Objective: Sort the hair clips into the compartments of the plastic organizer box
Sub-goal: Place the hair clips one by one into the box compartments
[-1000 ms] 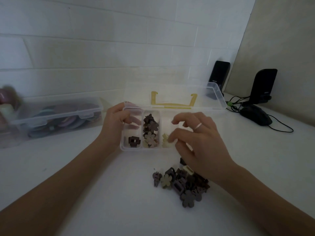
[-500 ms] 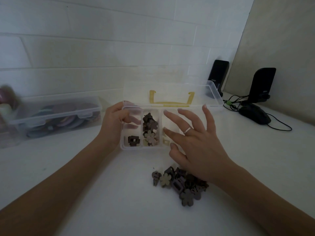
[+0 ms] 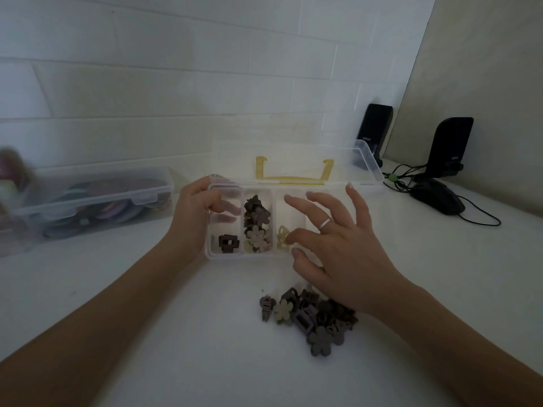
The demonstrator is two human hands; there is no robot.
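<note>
Bracing the organizer box [image 3: 209,254] in our left hand [image 3: 192,218], we are spreading our right hand [image 3: 338,254] empty, seemingly; the clip pile [image 3: 311,318] is lying just beneath its wrist.

Right hand [image 3: 338,248] spread wide over the box [image 3: 252,255], clip pile [image 3: 308,315] blocked under the wrist, left hand [image 3: 194,218] blocking the box's left wall, bare table [image 3: 176,333] left of the pile, lid [image 3: 296,165] standing behind.

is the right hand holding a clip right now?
No, the right hand hovers open with fingers spread over the organizer box, nothing pinched; a cream clip lies in the compartment beneath it.
</note>
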